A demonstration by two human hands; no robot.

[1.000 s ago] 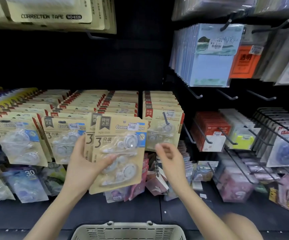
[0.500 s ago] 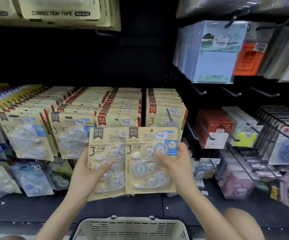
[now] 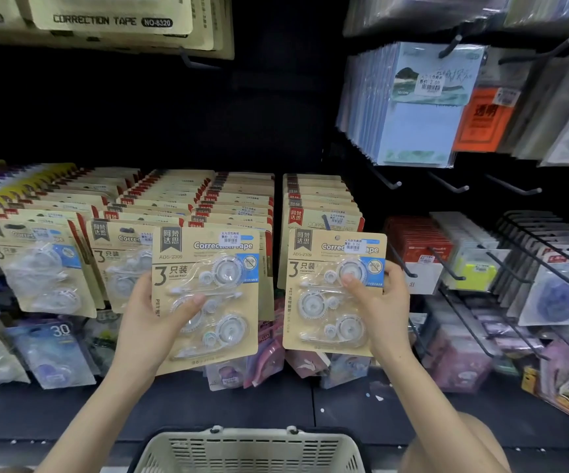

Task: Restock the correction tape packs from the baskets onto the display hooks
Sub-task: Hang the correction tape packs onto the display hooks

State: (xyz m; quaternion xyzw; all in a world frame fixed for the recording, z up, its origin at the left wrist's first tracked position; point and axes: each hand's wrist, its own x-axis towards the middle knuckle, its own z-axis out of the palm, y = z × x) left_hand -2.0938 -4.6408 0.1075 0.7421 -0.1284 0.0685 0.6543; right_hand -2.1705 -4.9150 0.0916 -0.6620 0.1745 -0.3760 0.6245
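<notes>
Entry: head view, wall of hung stationery

The left grip (image 3: 153,322) was closed round the left edge of the left pack (image 3: 208,268) of correction tape. The thumb was pressed across the clear blister, and the fingers were hidden behind the card. This pack was held roughly upright, face toward the camera, in front of the middle rows of hung packs (image 3: 180,206).

The right grip (image 3: 378,302) was closed round the right edge of the right pack (image 3: 313,339). The thumb was laid on the upper tape wheel of the blister, and the fingers were behind the card. This pack was held upright, apart from the left pack with a clear gap between them, directly in front of the rightmost row (image 3: 320,199). Its hang hole was noted just below the tip of that row's hook (image 3: 325,221). Contact between card and hook could not be determined.

Both packs were seen to be printed "Correction Tape" and marked 3, each with a white price sticker near the top.

A beige slotted basket (image 3: 249,448) was recorded at the near edge, between the forearms. Its contents were not visible.

Larger cards (image 3: 112,18) reading CORRECTION TAPE NO-8320 were noted hung far up on the left. Blue packs (image 3: 419,131) were hung on the upper right with an orange pack (image 3: 480,121) just beside them. Red packs (image 3: 419,240) were noted lower on the right
</notes>
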